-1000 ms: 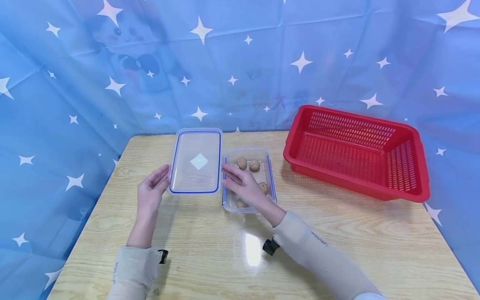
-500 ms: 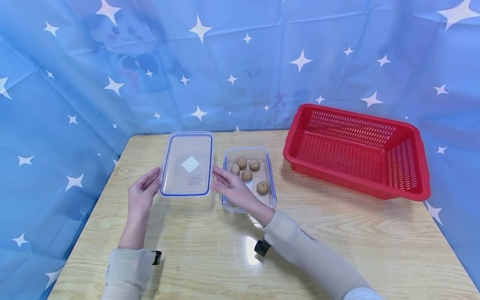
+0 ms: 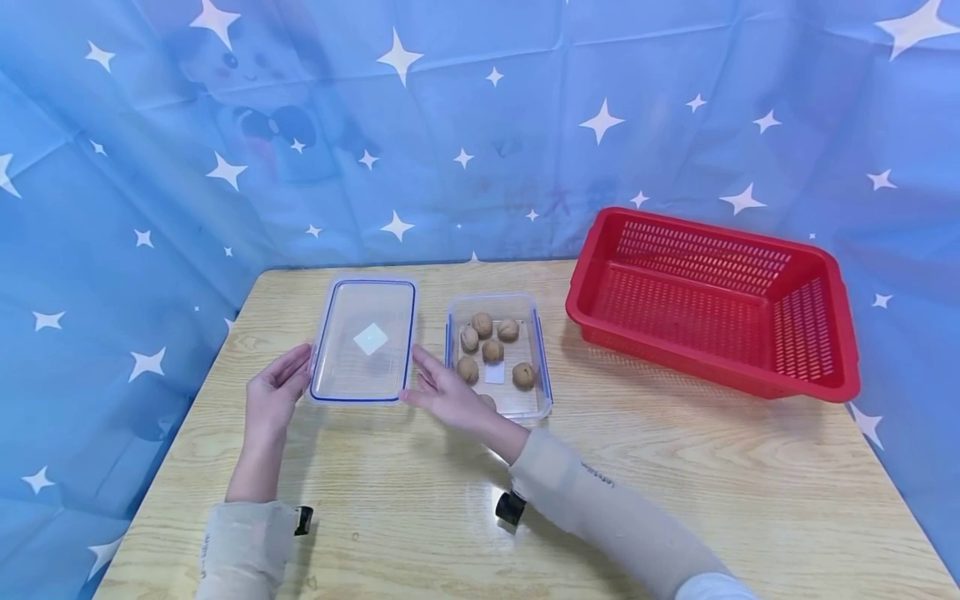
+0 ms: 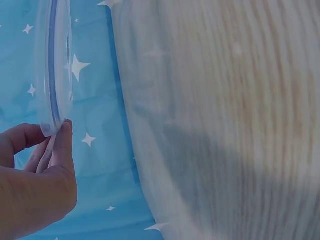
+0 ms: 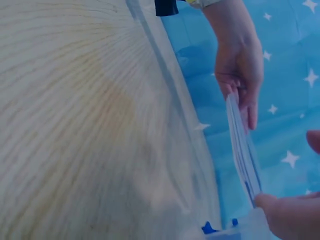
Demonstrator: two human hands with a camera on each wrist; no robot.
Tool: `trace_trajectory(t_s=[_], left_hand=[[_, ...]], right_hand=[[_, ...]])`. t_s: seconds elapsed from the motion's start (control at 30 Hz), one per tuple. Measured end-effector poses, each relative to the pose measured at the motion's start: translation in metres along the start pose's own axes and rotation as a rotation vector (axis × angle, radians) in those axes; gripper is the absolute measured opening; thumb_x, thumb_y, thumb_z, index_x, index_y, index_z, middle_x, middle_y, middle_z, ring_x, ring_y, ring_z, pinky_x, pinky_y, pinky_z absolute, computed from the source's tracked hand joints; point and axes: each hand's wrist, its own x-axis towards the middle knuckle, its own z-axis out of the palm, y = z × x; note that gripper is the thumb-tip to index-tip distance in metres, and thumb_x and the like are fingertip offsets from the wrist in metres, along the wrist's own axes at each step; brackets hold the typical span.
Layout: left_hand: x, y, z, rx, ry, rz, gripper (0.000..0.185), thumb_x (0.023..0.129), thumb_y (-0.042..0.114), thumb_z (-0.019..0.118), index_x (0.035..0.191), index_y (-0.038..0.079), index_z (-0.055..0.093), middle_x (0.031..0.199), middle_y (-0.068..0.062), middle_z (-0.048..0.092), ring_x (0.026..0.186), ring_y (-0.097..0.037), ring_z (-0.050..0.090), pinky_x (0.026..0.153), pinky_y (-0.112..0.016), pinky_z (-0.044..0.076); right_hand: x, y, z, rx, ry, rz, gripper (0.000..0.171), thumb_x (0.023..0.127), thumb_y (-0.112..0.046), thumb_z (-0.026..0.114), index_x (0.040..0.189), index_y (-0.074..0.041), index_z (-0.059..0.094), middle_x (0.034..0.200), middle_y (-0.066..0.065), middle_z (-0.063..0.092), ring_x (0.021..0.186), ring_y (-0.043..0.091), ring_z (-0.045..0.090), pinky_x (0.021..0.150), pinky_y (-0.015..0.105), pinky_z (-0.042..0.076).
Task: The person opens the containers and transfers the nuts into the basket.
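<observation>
Both hands held the clear lid [image 3: 363,342] by its long edges, left hand [image 3: 274,395] at nine o'clock, right hand [image 3: 441,393] at three, just beside the box [image 3: 538,358] of walnuts [image 3: 491,348] on the worktop [image 3: 675,467].

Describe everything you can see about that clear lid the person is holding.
The clear rectangular plastic lid has rounded corners, a blue seal line around its rim and a small white diamond mark near its centre. It is held roughly flat, low over the wooden table, left of the open clear plastic box of walnuts. The left hand holds its left edge and the right hand its right edge.
</observation>
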Motion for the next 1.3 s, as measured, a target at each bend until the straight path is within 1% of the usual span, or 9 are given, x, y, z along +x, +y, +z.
trace_trajectory(t_s=[0.1,0.23,0.37,0.47,0.67,0.9,1.03,1.13,1.3], left_hand=[[0.002,-0.004,-0.003,0.031,-0.008,-0.012,0.046,0.098,-0.005,0.052,0.144,0.000,0.049,0.142,-0.013,0.052,0.094,0.016,0.064,0.094,-0.009,0.053],[0.004,-0.008,-0.007,0.061,-0.011,-0.020,0.046,0.099,-0.002,0.052,0.145,0.001,0.049,0.140,-0.006,0.057,0.094,0.017,0.063,0.090,-0.006,0.053],[0.005,-0.011,-0.010,0.031,-0.002,-0.029,0.046,0.099,-0.003,0.053,0.144,0.000,0.049,0.130,0.006,0.065,0.093,0.016,0.064,0.087,-0.005,0.054],[0.006,-0.012,-0.011,0.025,-0.003,-0.039,0.046,0.099,-0.003,0.052,0.145,0.000,0.048,0.131,0.005,0.064,0.093,0.016,0.064,0.089,-0.006,0.054],[0.008,-0.015,-0.015,0.075,-0.017,-0.066,0.047,0.100,0.000,0.053,0.147,0.002,0.046,0.137,0.001,0.059,0.094,0.017,0.062,0.095,-0.008,0.052],[0.010,-0.021,-0.021,0.135,-0.031,-0.110,0.047,0.101,0.006,0.054,0.148,0.004,0.046,0.141,0.001,0.059,0.095,0.017,0.060,0.086,-0.002,0.052],[0.011,-0.024,-0.022,0.176,-0.039,-0.121,0.047,0.101,0.008,0.055,0.147,0.005,0.047,0.133,0.010,0.064,0.093,0.017,0.060,0.083,-0.003,0.052],[0.011,-0.026,-0.021,0.212,-0.048,-0.123,0.047,0.101,0.007,0.055,0.147,0.004,0.047,0.135,0.005,0.063,0.091,0.018,0.059,0.082,-0.003,0.053],[0.014,-0.030,-0.018,0.253,-0.066,-0.125,0.047,0.101,0.003,0.052,0.147,0.003,0.045,0.149,-0.017,0.048,0.089,0.019,0.057,0.080,-0.003,0.053]], right_hand=[[0.001,0.002,0.005,-0.020,0.004,0.015,0.082,0.098,-0.013,0.060,0.160,-0.004,0.007,0.168,0.015,0.010,0.154,0.031,0.019,0.128,0.038,0.021],[0.001,0.003,0.012,-0.019,0.016,0.040,0.083,0.099,-0.017,0.060,0.160,-0.006,0.005,0.169,0.012,0.007,0.155,0.030,0.018,0.129,0.039,0.020],[0.002,0.003,0.020,-0.019,0.024,0.061,0.086,0.099,-0.019,0.060,0.161,-0.007,0.002,0.169,0.009,0.003,0.155,0.032,0.017,0.129,0.039,0.019],[0.001,0.004,0.026,-0.036,0.038,0.077,0.089,0.098,-0.022,0.062,0.161,-0.009,0.001,0.169,0.008,0.002,0.154,0.034,0.018,0.129,0.040,0.019],[0.003,0.010,0.035,-0.021,0.054,0.091,0.089,0.098,-0.022,0.062,0.161,-0.008,0.001,0.169,0.009,0.000,0.153,0.037,0.020,0.128,0.044,0.022],[0.006,0.015,0.043,0.004,0.082,0.138,0.088,0.097,-0.024,0.063,0.161,-0.009,0.005,0.169,0.009,0.004,0.152,0.037,0.022,0.128,0.044,0.023],[0.007,0.020,0.045,0.011,0.102,0.145,0.087,0.096,-0.023,0.064,0.161,-0.009,0.007,0.169,0.011,0.005,0.152,0.038,0.023,0.128,0.045,0.024],[0.008,0.024,0.045,0.031,0.101,0.146,0.087,0.097,-0.023,0.063,0.161,-0.009,0.007,0.169,0.011,0.006,0.152,0.037,0.022,0.128,0.045,0.022],[0.009,0.028,0.045,0.036,0.100,0.155,0.085,0.098,-0.025,0.061,0.161,-0.009,0.006,0.169,0.011,0.006,0.153,0.036,0.021,0.128,0.045,0.022]])
